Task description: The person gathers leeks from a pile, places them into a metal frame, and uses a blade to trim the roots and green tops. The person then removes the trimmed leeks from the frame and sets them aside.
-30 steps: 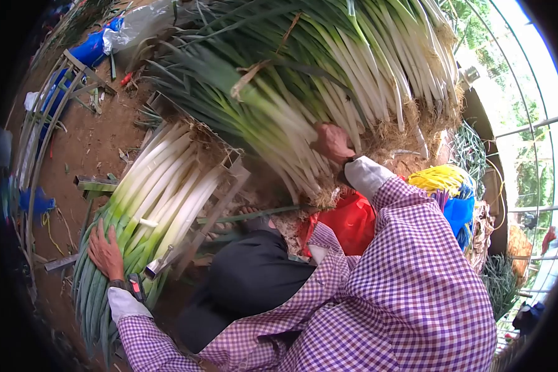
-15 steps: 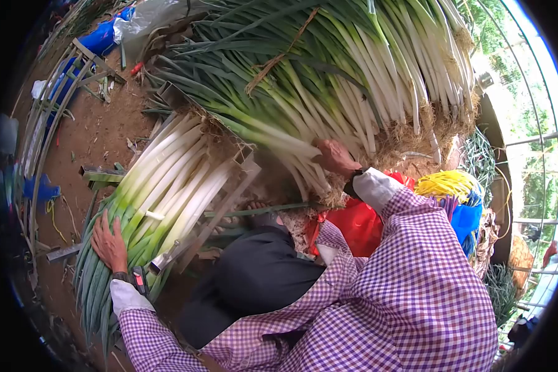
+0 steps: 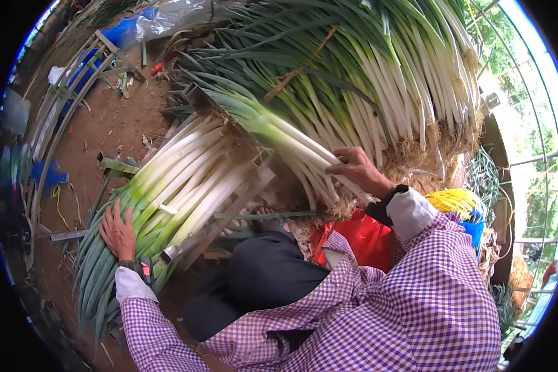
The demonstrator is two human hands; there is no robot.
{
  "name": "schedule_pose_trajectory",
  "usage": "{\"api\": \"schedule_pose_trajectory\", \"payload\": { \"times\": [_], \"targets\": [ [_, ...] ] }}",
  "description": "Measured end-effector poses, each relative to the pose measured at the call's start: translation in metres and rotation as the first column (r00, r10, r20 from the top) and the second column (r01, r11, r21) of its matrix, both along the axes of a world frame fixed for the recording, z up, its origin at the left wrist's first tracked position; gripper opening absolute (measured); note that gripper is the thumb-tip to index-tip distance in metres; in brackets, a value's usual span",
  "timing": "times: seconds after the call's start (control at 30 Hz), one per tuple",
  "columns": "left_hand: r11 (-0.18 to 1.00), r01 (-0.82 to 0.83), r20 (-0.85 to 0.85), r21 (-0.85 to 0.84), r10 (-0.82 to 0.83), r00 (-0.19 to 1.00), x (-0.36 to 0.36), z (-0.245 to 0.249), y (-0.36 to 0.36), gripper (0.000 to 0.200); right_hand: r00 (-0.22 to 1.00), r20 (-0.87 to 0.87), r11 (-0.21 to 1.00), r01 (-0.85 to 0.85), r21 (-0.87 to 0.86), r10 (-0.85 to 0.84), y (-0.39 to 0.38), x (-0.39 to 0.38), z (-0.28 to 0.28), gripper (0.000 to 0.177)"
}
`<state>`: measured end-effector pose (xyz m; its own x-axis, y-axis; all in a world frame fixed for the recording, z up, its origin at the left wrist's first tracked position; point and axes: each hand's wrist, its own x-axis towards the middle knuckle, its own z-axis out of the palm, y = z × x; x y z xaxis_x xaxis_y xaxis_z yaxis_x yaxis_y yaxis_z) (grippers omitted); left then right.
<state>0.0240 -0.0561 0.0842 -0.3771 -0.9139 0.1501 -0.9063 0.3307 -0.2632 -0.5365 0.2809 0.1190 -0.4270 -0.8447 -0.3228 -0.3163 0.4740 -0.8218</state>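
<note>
My right hand (image 3: 358, 170) grips a handful of leeks (image 3: 279, 139) by their white stalks near the roots, drawn out from the big tied pile of leeks (image 3: 378, 80) at the top. My left hand (image 3: 118, 232) lies flat on the green leaves of a second batch of leeks (image 3: 180, 186), which rests in a metal frame (image 3: 229, 208) on the ground. Both arms wear purple checked sleeves with white cuffs.
Bare earth (image 3: 105, 133) lies to the left with metal bars (image 3: 62, 118) and blue plastic (image 3: 127, 31). A red bag (image 3: 353, 239), yellow ties (image 3: 449, 201) and a blue bag (image 3: 471, 226) sit at the right. My dark-clad knee (image 3: 260, 276) is below the frame.
My right hand has pulled a handful of leeks out of the big pile, down and toward the frame. My left hand has stayed pressed on the green leaves.
</note>
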Motion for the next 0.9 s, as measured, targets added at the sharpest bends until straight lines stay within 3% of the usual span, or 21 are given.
{"api": "schedule_pose_trajectory", "payload": {
  "times": [0.23, 0.47, 0.5, 0.6, 0.9],
  "targets": [
    [0.999, -0.03, -0.029, 0.019, 0.03, 0.999, -0.006, 0.005, 0.006, 0.052, 1.0, 0.021, 0.998, 0.002, 0.055, -0.003, -0.003, 0.019, 0.105, 0.033],
    [0.996, -0.069, -0.067, 0.056, 0.072, 0.995, -0.012, 0.014, 0.011, 0.055, 0.999, 0.043, 0.998, 0.032, -0.045, -0.03, 0.005, 0.024, 0.163, 0.036],
    [0.996, -0.069, -0.078, 0.057, 0.073, 0.994, -0.012, 0.014, 0.011, 0.055, 0.999, -0.034, 0.999, 0.04, -0.032, -0.041, 0.005, 0.025, 0.178, 0.038],
    [0.996, -0.068, -0.124, 0.057, 0.075, 0.99, -0.009, 0.011, 0.012, 0.055, 0.993, -0.039, 0.994, 0.107, -0.02, -0.107, 0.003, 0.039, 0.223, 0.038],
    [0.998, -0.054, -0.191, 0.021, 0.057, 0.98, -0.01, 0.016, 0.016, 0.056, 0.983, -0.172, 0.959, 0.007, -0.285, -0.058, -0.03, 0.075, 0.297, 0.039]
  ]
}}
